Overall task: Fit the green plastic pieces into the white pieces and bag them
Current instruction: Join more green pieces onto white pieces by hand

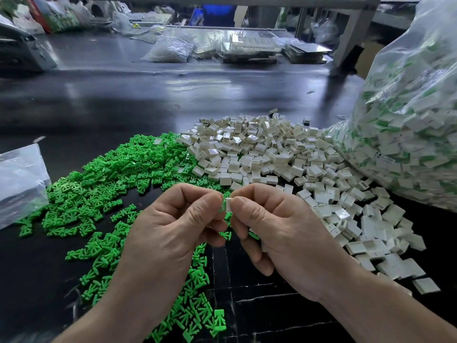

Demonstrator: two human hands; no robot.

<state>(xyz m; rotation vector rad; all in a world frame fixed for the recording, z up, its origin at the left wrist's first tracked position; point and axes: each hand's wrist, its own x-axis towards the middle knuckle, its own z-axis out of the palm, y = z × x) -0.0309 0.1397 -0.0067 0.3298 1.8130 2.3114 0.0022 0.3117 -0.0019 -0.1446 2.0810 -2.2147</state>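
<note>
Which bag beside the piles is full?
The big clear bag on the right, bulging with white-and-green pieces; the bag at the left edge lies slack.

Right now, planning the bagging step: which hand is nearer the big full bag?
Right. The right hand is left of the big bag; the left hand is farther left.

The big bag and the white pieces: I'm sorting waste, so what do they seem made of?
The big bag looks like thin clear plastic film: it wrinkles, glints and shows its contents. The white pieces look like rigid moulded plastic, slightly glossy: crisp edges, identical shapes, some faces reflecting light.
</note>
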